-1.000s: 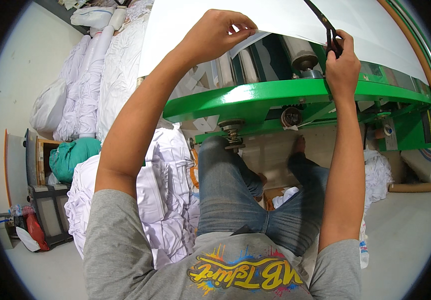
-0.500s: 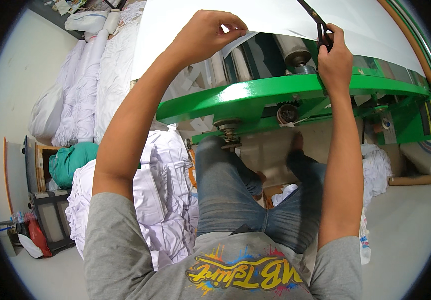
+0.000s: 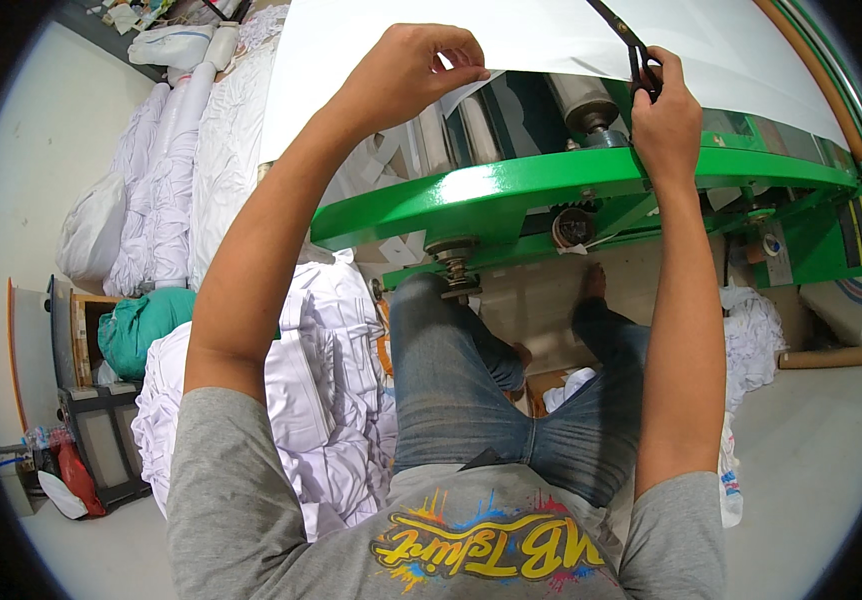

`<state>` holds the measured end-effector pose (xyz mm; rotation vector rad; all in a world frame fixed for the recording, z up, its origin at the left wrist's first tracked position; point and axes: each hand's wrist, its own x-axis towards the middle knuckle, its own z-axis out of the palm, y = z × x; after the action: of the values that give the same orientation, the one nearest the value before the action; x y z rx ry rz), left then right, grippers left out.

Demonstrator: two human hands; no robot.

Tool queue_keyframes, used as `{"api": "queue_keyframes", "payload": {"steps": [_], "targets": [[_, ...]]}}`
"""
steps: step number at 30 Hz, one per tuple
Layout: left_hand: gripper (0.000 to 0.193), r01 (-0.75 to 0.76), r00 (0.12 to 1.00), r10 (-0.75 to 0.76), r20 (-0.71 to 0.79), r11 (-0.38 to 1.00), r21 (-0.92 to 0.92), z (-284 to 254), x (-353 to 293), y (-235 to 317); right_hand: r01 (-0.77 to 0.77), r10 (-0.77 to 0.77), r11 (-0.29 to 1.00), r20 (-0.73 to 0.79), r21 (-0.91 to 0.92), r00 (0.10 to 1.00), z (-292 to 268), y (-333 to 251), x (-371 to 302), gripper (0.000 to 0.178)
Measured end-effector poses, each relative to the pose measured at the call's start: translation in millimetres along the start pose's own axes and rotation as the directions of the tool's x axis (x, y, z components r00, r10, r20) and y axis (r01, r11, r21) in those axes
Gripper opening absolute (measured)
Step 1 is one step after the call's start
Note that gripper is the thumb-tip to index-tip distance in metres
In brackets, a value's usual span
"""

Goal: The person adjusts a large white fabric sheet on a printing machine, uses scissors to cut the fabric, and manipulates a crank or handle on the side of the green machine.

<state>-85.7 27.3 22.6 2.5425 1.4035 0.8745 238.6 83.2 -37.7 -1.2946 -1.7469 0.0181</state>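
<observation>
A broad white sheet [image 3: 541, 35] spreads over the green machine; whether it is paper or cloth I cannot tell. My left hand [image 3: 419, 72] is closed in a pinch at its near edge, where a small corner hangs down. To the right, my right hand [image 3: 667, 118] grips a pair of black scissors [image 3: 637, 52] by the handles. The blades point away and to the left, over the sheet near its edge. My right wrist is just above the curved green frame [image 3: 551, 182].
Metal rollers [image 3: 585, 103] show beneath the sheet's edge. White cloth [image 3: 326, 400] is heaped beside my legs, with a green bundle [image 3: 154, 330] to its left. Wrapped rolls [image 3: 163, 180] lie along the left wall. A cardboard tube [image 3: 831, 358] rests on the floor at right.
My left hand and the pinched edge have shifted slightly left and down. My right hand and the scissors have moved a little to the left.
</observation>
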Motion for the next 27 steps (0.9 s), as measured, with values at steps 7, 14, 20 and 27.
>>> {"api": "queue_keyframes", "payload": {"steps": [7, 14, 20, 27], "targets": [[0.019, 0.014, 1.000, -0.014, 0.001, 1.000, 0.007, 0.8, -0.8, 1.6, 0.008, -0.008, 1.000, 0.000, -0.022, 1.000, 0.4, 1.6, 0.2, 0.044], [0.018, 0.004, 1.000, -0.003, 0.025, 0.999, -0.046, 1.3, -0.2, 0.6, -0.011, 0.011, 1.000, 0.008, 0.005, 1.000, -0.5, 0.7, -1.3, 0.045], [0.019, -0.003, 1.000, 0.004, 0.029, 1.000, -0.026, 1.3, -0.8, 0.4, 0.005, -0.005, 1.000, -0.001, -0.005, 1.000, -1.2, -1.8, -1.0, 0.045], [0.025, 0.019, 0.997, -0.018, 0.081, 1.000, -0.019, -0.4, -1.6, 0.0, 0.026, -0.026, 1.000, -0.009, -0.013, 1.000, -0.5, -0.6, -0.7, 0.045]]}}
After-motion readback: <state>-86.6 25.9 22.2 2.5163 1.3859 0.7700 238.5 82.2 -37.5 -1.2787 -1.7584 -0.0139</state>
